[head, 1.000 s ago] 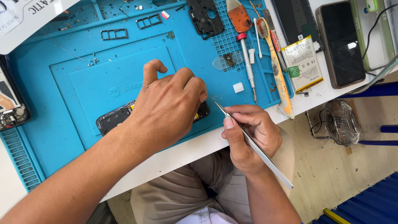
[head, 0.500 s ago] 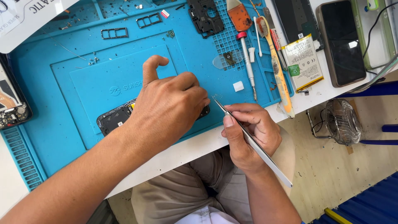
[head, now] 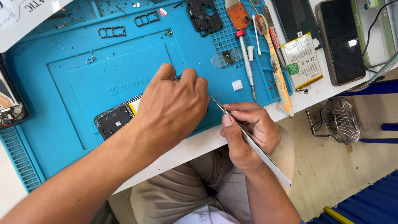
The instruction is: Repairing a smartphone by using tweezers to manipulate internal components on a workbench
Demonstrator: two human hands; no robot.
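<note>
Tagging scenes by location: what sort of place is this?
Likely a phone repair bench. An opened phone lies on a blue repair mat under the left hand, the right hand holds tweezers, and a loose battery sits nearby.

Left hand (head: 172, 108) and right hand (head: 248, 132): bare, no gloves, rings or watch visible. Both forearms bare up to the picture's edge, no sleeves in view. Below the edge of the white table (head: 195, 145): khaki-beige trousers (head: 182, 195), creased at the lap. Just below those, a white shirt hem (head: 203, 215).
</note>
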